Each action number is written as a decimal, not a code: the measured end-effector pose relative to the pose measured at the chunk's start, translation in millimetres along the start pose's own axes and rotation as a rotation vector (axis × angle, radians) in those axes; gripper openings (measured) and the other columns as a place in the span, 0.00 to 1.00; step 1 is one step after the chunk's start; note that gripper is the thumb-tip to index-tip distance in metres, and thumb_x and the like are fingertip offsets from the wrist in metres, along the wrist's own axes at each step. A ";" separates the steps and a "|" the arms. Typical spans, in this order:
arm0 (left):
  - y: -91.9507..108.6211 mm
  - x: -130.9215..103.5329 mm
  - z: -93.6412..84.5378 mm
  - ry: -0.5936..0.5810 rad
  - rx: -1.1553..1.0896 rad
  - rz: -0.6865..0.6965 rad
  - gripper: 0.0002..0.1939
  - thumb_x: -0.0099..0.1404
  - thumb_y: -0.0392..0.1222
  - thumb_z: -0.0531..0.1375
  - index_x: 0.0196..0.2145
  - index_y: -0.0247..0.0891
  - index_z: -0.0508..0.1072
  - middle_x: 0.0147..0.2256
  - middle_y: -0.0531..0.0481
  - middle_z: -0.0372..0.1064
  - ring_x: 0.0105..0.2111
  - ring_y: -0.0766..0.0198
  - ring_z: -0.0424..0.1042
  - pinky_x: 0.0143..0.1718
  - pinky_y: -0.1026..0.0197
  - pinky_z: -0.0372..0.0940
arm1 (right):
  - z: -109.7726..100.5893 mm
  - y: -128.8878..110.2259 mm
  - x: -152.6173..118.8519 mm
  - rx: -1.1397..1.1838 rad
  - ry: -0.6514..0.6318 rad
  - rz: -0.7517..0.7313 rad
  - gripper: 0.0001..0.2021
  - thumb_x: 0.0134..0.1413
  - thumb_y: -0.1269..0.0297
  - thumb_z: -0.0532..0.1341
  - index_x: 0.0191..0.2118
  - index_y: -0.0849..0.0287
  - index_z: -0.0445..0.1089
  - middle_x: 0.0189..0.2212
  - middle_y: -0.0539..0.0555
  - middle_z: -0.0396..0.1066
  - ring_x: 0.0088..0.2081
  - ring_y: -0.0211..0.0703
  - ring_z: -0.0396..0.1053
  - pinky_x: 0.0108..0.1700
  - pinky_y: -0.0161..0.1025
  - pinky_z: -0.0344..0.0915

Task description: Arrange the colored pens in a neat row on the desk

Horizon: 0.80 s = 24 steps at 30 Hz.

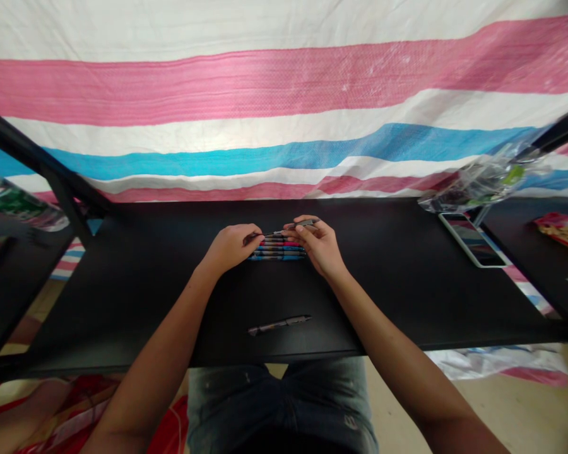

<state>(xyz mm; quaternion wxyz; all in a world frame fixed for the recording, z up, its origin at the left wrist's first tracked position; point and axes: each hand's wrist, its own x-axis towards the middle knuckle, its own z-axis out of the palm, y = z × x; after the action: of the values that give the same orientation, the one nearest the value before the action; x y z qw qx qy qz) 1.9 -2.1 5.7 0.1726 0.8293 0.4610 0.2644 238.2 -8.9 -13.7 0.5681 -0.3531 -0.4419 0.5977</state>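
My left hand [231, 246] is closed, its thumb and finger pinching a dark pen [252, 238] whose thin end points right. Facing it, my right hand [319, 243] has its fingers closed on a dark grey pen [308, 222], held slanted above the table. Whether these are whole pens or parts of one I cannot tell. Between and just below both hands lies a row of several pens [278, 252], side by side, with blue, red and dark barrels; the hands hide some of their ends. Nearer to me, a single dark pen [279, 325] lies alone, slightly tilted.
The black table [146, 284] has a striped plastic sheet [218, 88] hanging behind it. A phone [472, 239] lies at the right edge beside a clear plastic bag [483, 180]. Black frame bars [61, 183] stand at both sides. A green container [21, 202] is at far left.
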 end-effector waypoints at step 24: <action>0.8 -0.1 -1.2 0.006 0.010 -0.026 0.10 0.71 0.44 0.58 0.37 0.38 0.77 0.31 0.50 0.76 0.27 0.64 0.70 0.31 0.61 0.59 | 2.7 -3.6 -1.9 0.038 -0.050 0.034 0.14 0.53 0.56 0.73 0.41 0.53 0.73 0.41 0.53 0.82 0.39 0.43 0.81 0.43 0.40 0.77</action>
<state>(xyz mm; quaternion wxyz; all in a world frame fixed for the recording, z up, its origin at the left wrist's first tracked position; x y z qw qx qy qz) 1.7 -2.5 7.1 0.1704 0.8234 0.4735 0.2623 237.2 -11.2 -9.5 0.5533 -0.3346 -0.4384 0.6243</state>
